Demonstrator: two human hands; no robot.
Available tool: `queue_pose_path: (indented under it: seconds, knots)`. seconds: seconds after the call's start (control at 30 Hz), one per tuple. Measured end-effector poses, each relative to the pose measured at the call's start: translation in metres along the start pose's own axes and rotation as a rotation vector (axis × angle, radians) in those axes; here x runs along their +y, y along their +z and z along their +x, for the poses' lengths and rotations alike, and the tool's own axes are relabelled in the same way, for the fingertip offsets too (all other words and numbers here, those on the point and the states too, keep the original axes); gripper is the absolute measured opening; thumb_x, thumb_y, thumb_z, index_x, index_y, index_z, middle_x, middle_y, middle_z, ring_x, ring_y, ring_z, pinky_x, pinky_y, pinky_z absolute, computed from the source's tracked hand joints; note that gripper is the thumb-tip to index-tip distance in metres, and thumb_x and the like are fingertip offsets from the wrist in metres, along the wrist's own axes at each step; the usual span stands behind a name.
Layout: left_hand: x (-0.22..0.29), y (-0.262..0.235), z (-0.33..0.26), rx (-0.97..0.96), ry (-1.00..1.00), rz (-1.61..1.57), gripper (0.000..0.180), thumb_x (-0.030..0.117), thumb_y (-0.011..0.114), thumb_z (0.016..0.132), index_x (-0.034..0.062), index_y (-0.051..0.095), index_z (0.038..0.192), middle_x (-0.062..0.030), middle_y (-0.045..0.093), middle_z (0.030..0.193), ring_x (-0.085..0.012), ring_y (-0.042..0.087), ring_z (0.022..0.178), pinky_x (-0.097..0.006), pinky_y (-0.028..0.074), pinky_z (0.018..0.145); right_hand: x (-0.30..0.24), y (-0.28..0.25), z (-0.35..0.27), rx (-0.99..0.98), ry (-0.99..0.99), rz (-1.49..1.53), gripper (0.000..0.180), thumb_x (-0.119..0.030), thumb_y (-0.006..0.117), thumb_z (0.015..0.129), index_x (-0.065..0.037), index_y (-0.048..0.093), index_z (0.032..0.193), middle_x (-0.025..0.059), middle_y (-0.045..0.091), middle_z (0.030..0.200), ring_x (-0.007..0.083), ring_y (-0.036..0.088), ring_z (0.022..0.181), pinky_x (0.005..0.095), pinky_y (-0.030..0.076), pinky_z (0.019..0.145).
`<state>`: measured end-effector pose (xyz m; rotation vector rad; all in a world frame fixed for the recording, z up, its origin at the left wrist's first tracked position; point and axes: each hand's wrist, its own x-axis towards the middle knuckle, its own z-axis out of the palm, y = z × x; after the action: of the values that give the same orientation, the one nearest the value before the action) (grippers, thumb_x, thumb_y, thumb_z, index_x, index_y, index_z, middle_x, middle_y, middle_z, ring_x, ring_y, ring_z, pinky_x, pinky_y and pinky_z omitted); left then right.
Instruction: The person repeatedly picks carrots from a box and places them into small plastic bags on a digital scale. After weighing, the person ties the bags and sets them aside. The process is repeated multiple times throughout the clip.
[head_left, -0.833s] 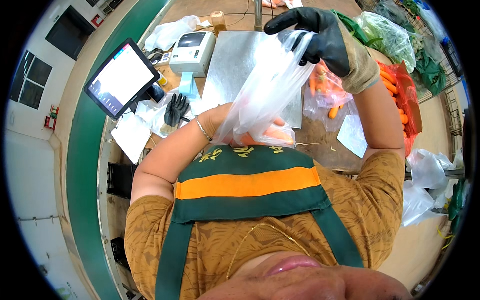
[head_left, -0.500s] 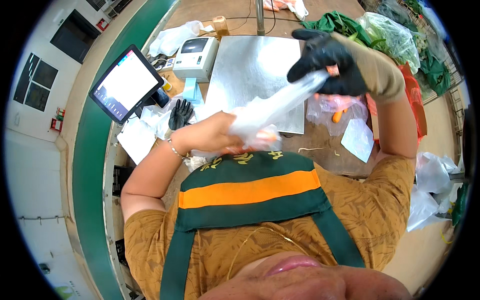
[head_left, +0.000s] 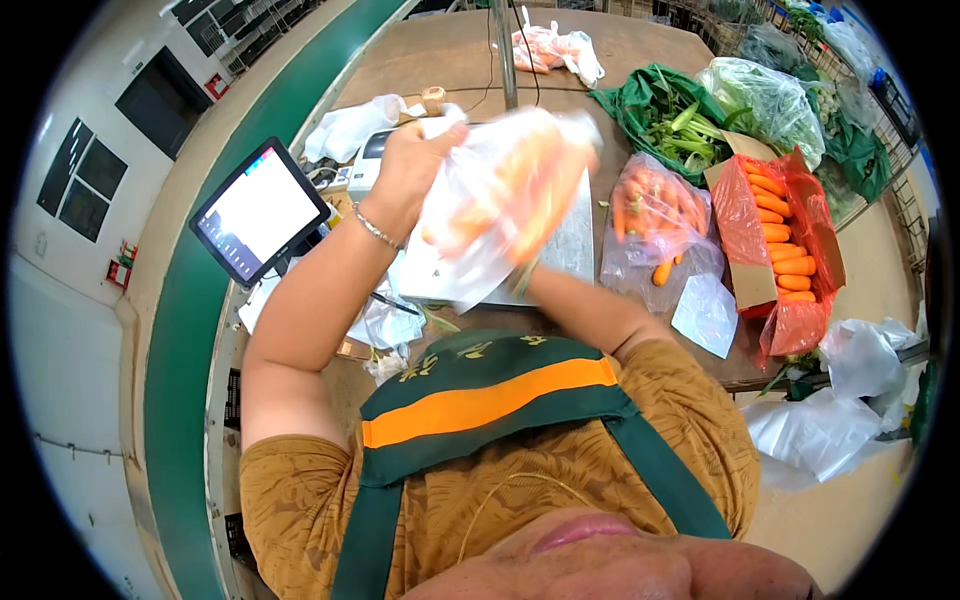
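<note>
A clear plastic bag of carrots [head_left: 510, 195], blurred by motion, is held up in front of me above a metal weighing plate [head_left: 583, 262]. My bare left hand [head_left: 412, 165] grips the bag's upper left side, thumb toward the plastic. From the right my forearm [head_left: 590, 305] reaches in under the bag, and my right hand is hidden behind it, so its fingers do not show. Behind my left hand stands a white label printer [head_left: 366, 168], mostly covered. A tablet screen [head_left: 262, 212] is lit to the left.
Right of the plate lies another bag of carrots [head_left: 655, 205], near a clear sheet [head_left: 706, 312] and a cardboard box [head_left: 737, 225] of carrots lined in red plastic. Farther back are a green bag [head_left: 640, 85] of green vegetables and a bagged leafy bundle [head_left: 770, 95]. A metal pole [head_left: 503, 60] rises behind the plate.
The bag has risen and turned, its carrots now showing. My left hand has moved up; my gloved right hand has swung down and left behind the bag, uncovering the carrot box.
</note>
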<state>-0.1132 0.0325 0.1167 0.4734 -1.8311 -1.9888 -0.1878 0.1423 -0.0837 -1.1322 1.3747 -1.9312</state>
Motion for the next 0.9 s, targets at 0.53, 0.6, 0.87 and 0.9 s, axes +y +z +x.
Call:
queue_pose_path:
  seconds: [0.53,0.6,0.87,0.9]
  knots:
    - [-0.116,-0.052,-0.017,-0.397,-0.155,-0.248,0.021,0.009,0.066,0.091,-0.0004,0.061,0.109,-0.0061,0.066,0.102,-0.0143,0.063,0.092,-0.029,0.051,0.086,-0.108,-0.03,0.037,-0.105,-0.488,-0.648,0.053,0.002,0.068,0.073,-0.005,0.059,0.125,0.0104,0.069,0.092,0.02,0.063,0.071,0.0337,0.052,0.075]
    - [-0.117,-0.039,-0.026,-0.446,-0.103,-0.316,0.022,0.01,0.066,0.091,0.0003,0.061,0.11,-0.0059,0.065,0.103,-0.0145,0.063,0.093,-0.031,0.051,0.087,-0.108,-0.033,0.032,-0.181,-0.297,-0.506,0.052,-0.003,0.068,0.077,-0.005,0.059,0.127,0.009,0.069,0.1,0.018,0.063,0.085,0.033,0.05,0.085]
    - [-0.102,-0.036,-0.019,-0.718,-0.096,0.182,0.017,0.008,0.067,0.088,0.0022,0.062,0.103,-0.0011,0.065,0.097,-0.0076,0.057,0.088,-0.025,0.047,0.079,-0.079,-0.066,0.005,-0.438,0.008,-0.215,0.051,-0.003,0.063,0.086,-0.004,0.051,0.135,0.008,0.055,0.135,0.0171,0.052,0.122,0.0336,0.04,0.106]
    - [-0.088,-0.029,-0.023,-0.724,-0.125,0.259,0.019,0.009,0.068,0.087,0.0034,0.062,0.104,0.0012,0.065,0.089,-0.0065,0.058,0.08,-0.023,0.048,0.073,-0.077,-0.059,-0.002,-0.431,-0.018,-0.241,0.05,-0.004,0.064,0.084,-0.004,0.053,0.133,0.0086,0.057,0.132,0.0175,0.053,0.121,0.0336,0.041,0.105]
